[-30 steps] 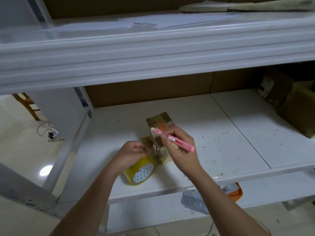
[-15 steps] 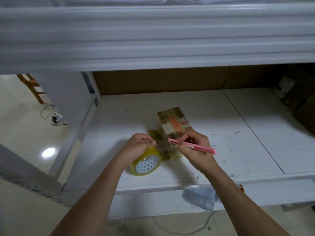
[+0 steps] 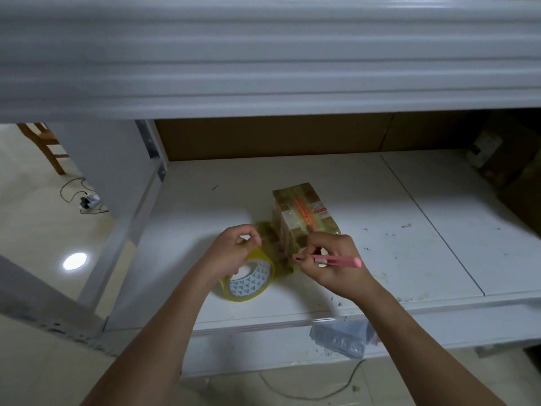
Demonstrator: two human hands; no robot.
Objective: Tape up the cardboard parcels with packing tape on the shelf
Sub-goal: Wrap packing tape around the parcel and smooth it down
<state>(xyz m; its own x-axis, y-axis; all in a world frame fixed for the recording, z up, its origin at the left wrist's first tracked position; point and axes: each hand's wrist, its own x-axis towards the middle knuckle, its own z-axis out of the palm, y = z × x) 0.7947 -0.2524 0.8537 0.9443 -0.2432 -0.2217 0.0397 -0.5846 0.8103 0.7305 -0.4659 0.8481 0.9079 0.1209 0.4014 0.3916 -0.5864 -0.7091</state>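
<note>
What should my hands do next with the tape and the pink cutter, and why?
Probably draw the pink cutter across the tape between roll and parcel. The right hand holds it with its tip at the taped parcel near end, while the left hand grips the yellow tape roll beside it, so the strip seems ready to sever.

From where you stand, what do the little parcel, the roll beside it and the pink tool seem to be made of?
Parcel: brown cardboard, by its colour, under glossy clear tape that catches the light. Tape roll: shiny yellowish plastic film on a white printed core, likely card. Pink cutter: smooth matt body, probably plastic.
</note>
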